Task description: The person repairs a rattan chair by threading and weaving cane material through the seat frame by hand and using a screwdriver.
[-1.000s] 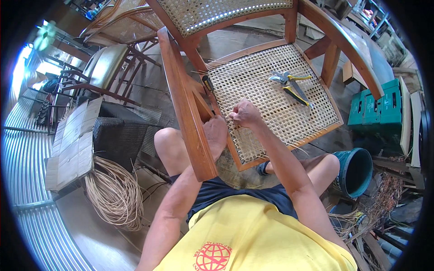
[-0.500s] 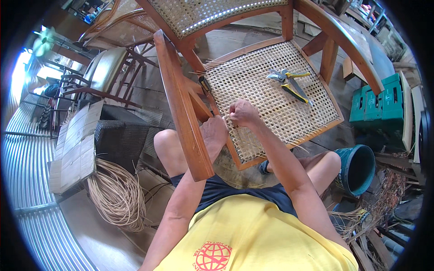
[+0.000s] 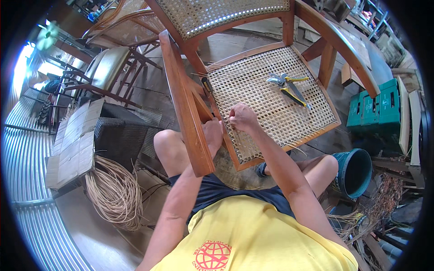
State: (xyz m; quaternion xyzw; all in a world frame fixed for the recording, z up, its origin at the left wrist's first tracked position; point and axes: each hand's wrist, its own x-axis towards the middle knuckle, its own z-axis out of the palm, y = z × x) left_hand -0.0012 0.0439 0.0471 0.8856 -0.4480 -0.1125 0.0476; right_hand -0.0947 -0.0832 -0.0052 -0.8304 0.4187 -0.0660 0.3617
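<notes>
My right hand (image 3: 242, 118) is closed at the left side of a cane chair seat (image 3: 271, 126), its pinched fingertips on something too small to make out. My left hand (image 3: 212, 133), partly hidden by the wooden armrest (image 3: 194, 140), curls at the seat's left rail beside those fingertips; what it grips is hidden. Shears and another cutting tool with yellow-black handles (image 3: 292, 92) lie on the woven seat. A small dark object (image 3: 206, 84) rests by the rear left corner, and loose cane ends stick out along the edges.
Cane coils (image 3: 113, 198) lie by cardboard (image 3: 74, 140) at lower left. Cushioned and rattan chairs (image 3: 104, 72) stand upper left. Green crates (image 3: 373, 110), a teal bucket (image 3: 352, 171) and scrap wood (image 3: 375, 235) are on the right; corrugated metal (image 3: 31, 171) borders the left.
Both hands have shifted a little at the seat's left edge, staying closed and close together. The shears and chair are essentially where they were.
</notes>
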